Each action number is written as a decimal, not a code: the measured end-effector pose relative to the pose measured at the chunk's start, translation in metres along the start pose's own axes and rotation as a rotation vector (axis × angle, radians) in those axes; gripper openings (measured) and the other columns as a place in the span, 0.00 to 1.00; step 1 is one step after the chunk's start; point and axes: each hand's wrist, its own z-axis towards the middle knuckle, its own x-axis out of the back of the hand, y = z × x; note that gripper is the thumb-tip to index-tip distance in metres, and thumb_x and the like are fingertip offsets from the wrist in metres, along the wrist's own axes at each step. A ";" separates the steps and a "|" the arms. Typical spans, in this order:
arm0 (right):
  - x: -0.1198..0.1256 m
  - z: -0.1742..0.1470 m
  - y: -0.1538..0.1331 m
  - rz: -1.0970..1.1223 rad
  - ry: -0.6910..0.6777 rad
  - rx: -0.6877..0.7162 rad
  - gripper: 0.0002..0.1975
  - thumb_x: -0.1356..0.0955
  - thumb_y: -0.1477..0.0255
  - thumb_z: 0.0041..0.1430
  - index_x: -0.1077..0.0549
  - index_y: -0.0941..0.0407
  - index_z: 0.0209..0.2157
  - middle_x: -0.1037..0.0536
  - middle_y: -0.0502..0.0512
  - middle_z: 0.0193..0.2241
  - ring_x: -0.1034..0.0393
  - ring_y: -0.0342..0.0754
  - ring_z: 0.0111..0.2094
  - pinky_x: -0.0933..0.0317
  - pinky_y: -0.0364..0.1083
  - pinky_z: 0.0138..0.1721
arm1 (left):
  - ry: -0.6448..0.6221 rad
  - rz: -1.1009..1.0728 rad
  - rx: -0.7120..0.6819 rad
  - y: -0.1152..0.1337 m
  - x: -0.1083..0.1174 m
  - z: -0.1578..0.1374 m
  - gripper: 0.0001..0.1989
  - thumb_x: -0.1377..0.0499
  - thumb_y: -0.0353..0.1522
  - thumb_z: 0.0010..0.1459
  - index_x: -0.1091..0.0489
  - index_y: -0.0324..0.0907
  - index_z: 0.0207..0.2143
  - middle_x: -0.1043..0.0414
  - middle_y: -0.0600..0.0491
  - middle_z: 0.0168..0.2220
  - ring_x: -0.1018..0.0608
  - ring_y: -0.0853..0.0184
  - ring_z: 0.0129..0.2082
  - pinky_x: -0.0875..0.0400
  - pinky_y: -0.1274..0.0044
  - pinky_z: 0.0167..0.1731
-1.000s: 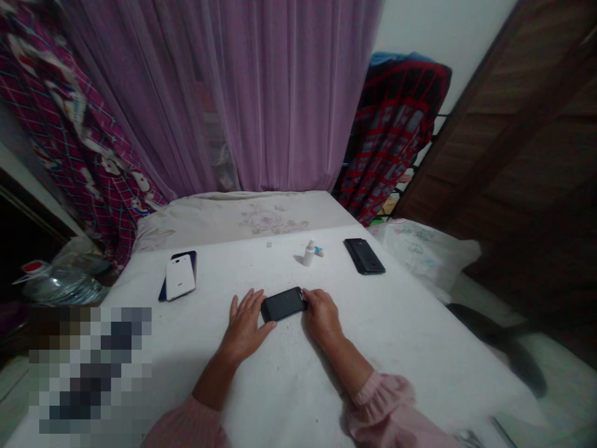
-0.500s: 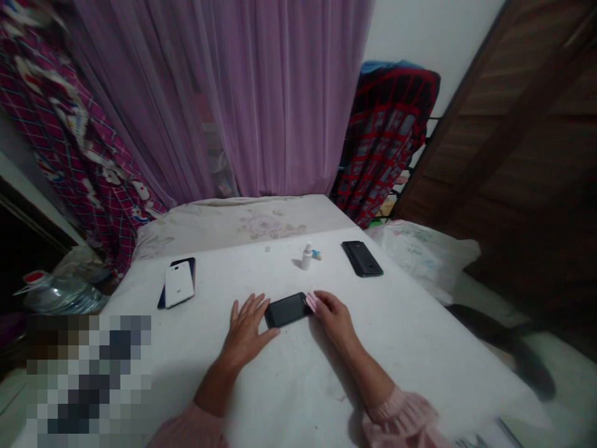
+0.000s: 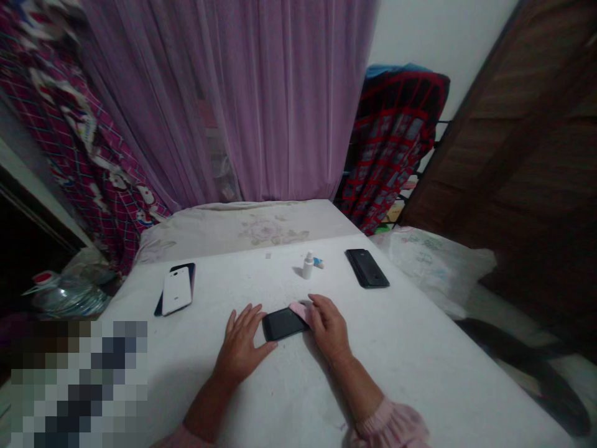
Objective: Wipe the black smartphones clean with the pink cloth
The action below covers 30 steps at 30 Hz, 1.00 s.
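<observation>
A black smartphone (image 3: pixel 282 324) lies flat, screen up, on the white-covered surface in front of me. My left hand (image 3: pixel 240 347) steadies its left end, the thumb at the near edge and the forefinger at the far corner, other fingers spread. In my right hand (image 3: pixel 329 326) is a small pink cloth (image 3: pixel 300 310), pressed on the right part of the screen. My fingers partly hide the cloth and that end of the phone. Just beyond stands a small white spray bottle (image 3: pixel 308 266), with a small blue-and-white item (image 3: pixel 318 262) behind it.
To the left, a white phone (image 3: pixel 177 291) rests on a dark one. Dark phones (image 3: pixel 367 269) lie stacked at the right. A large clear water bottle (image 3: pixel 60 295) is beyond the left edge, a plastic bag (image 3: pixel 433 261) beyond the right. Purple curtains (image 3: pixel 289 106) hang behind.
My right hand has brought the pink cloth from the phone's right end leftward onto the screen, where it now lies more spread out. The view has shifted slightly.
</observation>
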 end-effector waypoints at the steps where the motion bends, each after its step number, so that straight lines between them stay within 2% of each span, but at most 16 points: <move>1: 0.000 0.001 0.003 -0.006 -0.003 -0.014 0.16 0.39 0.70 0.62 0.24 0.56 0.45 0.21 0.59 0.41 0.28 0.50 0.43 0.33 0.50 0.46 | 0.021 0.005 -0.005 0.000 -0.001 0.000 0.26 0.37 0.42 0.54 0.34 0.45 0.54 0.33 0.44 0.59 0.34 0.51 0.61 0.48 0.52 0.61; 5: 0.000 0.002 0.005 -0.064 -0.104 -0.033 0.14 0.36 0.67 0.60 0.23 0.56 0.43 0.22 0.57 0.38 0.28 0.50 0.40 0.33 0.48 0.43 | 0.102 0.024 -0.040 -0.002 -0.006 -0.001 0.26 0.37 0.43 0.54 0.34 0.43 0.53 0.31 0.43 0.57 0.31 0.49 0.59 0.45 0.51 0.60; 9: -0.003 0.003 0.000 -0.186 -0.180 0.012 0.13 0.35 0.69 0.59 0.23 0.54 0.44 0.23 0.55 0.36 0.29 0.49 0.38 0.35 0.45 0.40 | 0.139 0.035 -0.075 -0.003 -0.008 -0.002 0.27 0.38 0.42 0.54 0.34 0.42 0.54 0.31 0.43 0.57 0.31 0.50 0.58 0.45 0.53 0.60; 14: -0.007 0.002 0.005 -0.282 -0.202 0.083 0.15 0.37 0.73 0.61 0.24 0.53 0.46 0.23 0.54 0.33 0.29 0.48 0.35 0.37 0.43 0.35 | 0.130 0.038 -0.081 -0.001 -0.006 -0.004 0.28 0.38 0.42 0.55 0.36 0.42 0.56 0.32 0.42 0.58 0.32 0.51 0.59 0.47 0.54 0.62; 18: -0.010 -0.001 0.012 -0.246 -0.155 0.053 0.17 0.40 0.73 0.63 0.27 0.55 0.51 0.22 0.55 0.35 0.28 0.46 0.34 0.37 0.42 0.34 | 0.095 0.018 -0.049 0.002 -0.003 -0.004 0.26 0.39 0.41 0.55 0.35 0.43 0.55 0.32 0.43 0.58 0.33 0.52 0.60 0.47 0.53 0.62; 21: -0.010 -0.001 0.011 -0.267 -0.187 0.061 0.15 0.40 0.72 0.64 0.25 0.53 0.46 0.23 0.53 0.33 0.28 0.45 0.32 0.39 0.41 0.31 | 0.059 -0.001 -0.024 0.003 -0.002 -0.004 0.26 0.38 0.42 0.54 0.34 0.44 0.53 0.33 0.44 0.59 0.33 0.52 0.61 0.48 0.53 0.62; 23: -0.011 0.000 0.008 -0.282 -0.200 0.084 0.14 0.39 0.70 0.64 0.23 0.52 0.43 0.24 0.54 0.33 0.29 0.45 0.33 0.38 0.42 0.32 | 0.037 -0.008 -0.006 0.004 -0.001 -0.003 0.27 0.37 0.43 0.54 0.35 0.44 0.54 0.34 0.45 0.59 0.35 0.53 0.61 0.49 0.54 0.63; 26: -0.011 0.002 0.005 -0.295 -0.176 0.152 0.14 0.36 0.67 0.62 0.23 0.54 0.44 0.24 0.57 0.39 0.30 0.49 0.39 0.37 0.46 0.39 | -0.021 -0.012 0.023 0.007 0.001 -0.001 0.31 0.37 0.46 0.53 0.37 0.44 0.56 0.36 0.45 0.61 0.37 0.53 0.63 0.51 0.54 0.63; 30: -0.012 0.003 0.004 -0.321 -0.189 0.172 0.14 0.36 0.69 0.62 0.24 0.54 0.47 0.22 0.58 0.41 0.30 0.51 0.42 0.37 0.48 0.42 | -0.072 -0.005 0.069 0.011 0.005 0.001 0.32 0.37 0.46 0.53 0.37 0.44 0.57 0.37 0.46 0.62 0.38 0.54 0.64 0.52 0.55 0.64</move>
